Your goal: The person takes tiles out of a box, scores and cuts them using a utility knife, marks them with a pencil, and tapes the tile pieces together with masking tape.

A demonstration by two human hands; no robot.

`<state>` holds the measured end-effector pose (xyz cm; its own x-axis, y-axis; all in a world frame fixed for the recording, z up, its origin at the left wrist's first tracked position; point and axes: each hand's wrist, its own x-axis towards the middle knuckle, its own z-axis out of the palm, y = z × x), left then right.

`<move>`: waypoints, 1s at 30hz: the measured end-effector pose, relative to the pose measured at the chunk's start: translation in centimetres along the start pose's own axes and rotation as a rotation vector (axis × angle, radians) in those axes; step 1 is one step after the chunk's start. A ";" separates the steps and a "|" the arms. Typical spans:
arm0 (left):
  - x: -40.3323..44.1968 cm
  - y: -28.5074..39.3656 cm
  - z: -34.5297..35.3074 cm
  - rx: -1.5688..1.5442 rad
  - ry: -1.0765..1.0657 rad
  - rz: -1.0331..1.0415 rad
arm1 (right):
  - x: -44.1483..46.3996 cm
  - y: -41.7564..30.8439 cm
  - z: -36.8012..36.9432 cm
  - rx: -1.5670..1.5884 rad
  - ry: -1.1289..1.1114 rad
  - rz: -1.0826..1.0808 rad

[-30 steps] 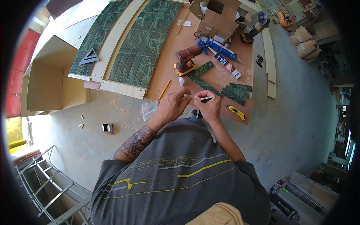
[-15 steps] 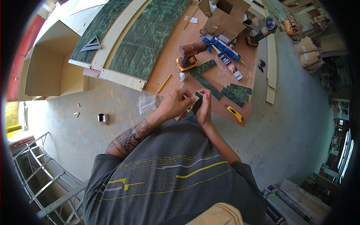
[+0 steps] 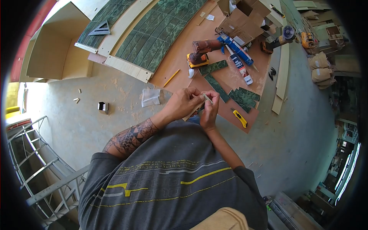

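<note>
Both my hands meet above the near edge of the work board. My right hand (image 3: 209, 111) is closed around a small green marble-patterned tile piece (image 3: 207, 99), now turned so mostly its pale narrow edge shows. My left hand (image 3: 186, 101) presses against the same piece from the other side, fingers pinched. A thin beige strip or sheet (image 3: 190, 116) sticks out below the left fingers; its kind is unclear. Beyond the hands lie loose green tile strips (image 3: 217, 87) and a green tile offcut (image 3: 244, 98). A yellow utility knife (image 3: 240, 118) rests near the board's corner.
On the board (image 3: 168, 57) are a cordless drill (image 3: 200, 53), a blue caulking gun (image 3: 237, 49), an adhesive tube (image 3: 241, 69), a pencil (image 3: 171, 78) and a cardboard box (image 3: 245, 19). Green tiled panels (image 3: 153, 34) stand left; a ladder (image 3: 42, 168) is lower left.
The tile piece has turned from showing its green face to showing its edge. My fingers have shifted around it. The whole view has moved slightly.
</note>
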<state>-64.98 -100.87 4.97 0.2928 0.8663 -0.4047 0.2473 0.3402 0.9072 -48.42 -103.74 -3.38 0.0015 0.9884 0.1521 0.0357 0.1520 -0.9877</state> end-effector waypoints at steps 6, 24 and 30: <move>0.0 -0.2 -0.2 -0.006 0.023 0.007 | 0.1 0.4 0.0 0.061 -0.011 -0.008; 0.7 -2.2 0.5 -0.037 0.097 0.051 | 1.6 0.6 1.2 0.144 0.198 0.095; -1.1 -0.6 0.0 0.158 0.090 0.259 | 1.9 0.4 1.1 0.091 0.295 0.149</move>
<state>-65.45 -102.02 4.90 0.2837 0.9480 -0.1440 0.3172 0.0490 0.9471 -49.50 -101.81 -3.50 0.2893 0.9572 -0.0039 -0.0759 0.0189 -0.9969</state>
